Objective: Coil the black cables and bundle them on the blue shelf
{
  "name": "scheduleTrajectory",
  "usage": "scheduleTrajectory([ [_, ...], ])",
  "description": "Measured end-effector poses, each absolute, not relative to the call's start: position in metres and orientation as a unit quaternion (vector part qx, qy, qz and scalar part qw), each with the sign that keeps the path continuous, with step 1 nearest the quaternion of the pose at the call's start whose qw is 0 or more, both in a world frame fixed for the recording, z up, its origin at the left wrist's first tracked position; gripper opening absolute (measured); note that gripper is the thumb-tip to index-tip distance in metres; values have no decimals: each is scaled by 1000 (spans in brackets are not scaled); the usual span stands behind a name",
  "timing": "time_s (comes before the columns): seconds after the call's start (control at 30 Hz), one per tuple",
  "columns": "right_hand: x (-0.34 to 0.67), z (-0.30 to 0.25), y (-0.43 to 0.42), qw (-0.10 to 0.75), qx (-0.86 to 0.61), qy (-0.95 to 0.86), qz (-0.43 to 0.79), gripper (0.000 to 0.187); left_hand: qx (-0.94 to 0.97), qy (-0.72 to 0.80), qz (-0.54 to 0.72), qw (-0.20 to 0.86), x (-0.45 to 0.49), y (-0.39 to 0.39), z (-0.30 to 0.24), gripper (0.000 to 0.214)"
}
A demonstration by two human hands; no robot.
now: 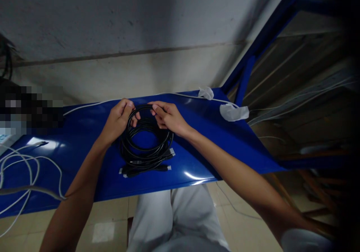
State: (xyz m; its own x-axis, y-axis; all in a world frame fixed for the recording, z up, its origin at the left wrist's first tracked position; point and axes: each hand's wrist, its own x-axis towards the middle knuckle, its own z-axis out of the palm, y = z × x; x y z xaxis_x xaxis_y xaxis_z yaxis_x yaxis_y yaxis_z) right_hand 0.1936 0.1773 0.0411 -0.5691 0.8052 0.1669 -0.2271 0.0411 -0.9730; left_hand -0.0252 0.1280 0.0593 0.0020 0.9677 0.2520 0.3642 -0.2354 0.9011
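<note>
A black cable coil, wound in round loops, is gripped at its far side by both my hands. My left hand is closed around the upper left of the loop, thumb on top. On the upper right, my right hand pinches the same coil between thumb and fingers. Beneath the held loop, more black cable coils lie stacked on the blue table. Several plugs with pale or metal tips, such as a connector, stick out at the near side of the stack.
A white cord runs along the table's back edge by the wall, past two crumpled white pieces. Tangled white cables lie at the left, near my left forearm. A blue metal frame rises at the right.
</note>
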Motion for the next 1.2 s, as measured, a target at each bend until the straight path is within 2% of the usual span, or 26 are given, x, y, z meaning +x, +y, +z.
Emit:
scheduleTrajectory([
  [0.17,194,43,173,368,-235,-570,696,35,544,536,490,420,-19,118,69,35],
  [0.3,195,42,169,381,-277,-705,530,28,539,561,441,447,-26,113,73,40],
  [0.4,195,43,167,382,-287,-781,402,26,587,564,427,394,-32,116,71,40],
  [0.57,196,42,165,365,-277,-823,336,33,658,548,476,198,-25,120,66,28],
  [0.67,195,38,166,373,-285,-827,309,33,657,549,496,145,-17,118,64,26],
  [0.97,193,33,170,419,-265,-769,403,32,647,560,496,149,-20,118,59,21],
  [1.2,192,29,174,437,-230,-758,427,27,725,501,454,129,-14,114,63,15],
])
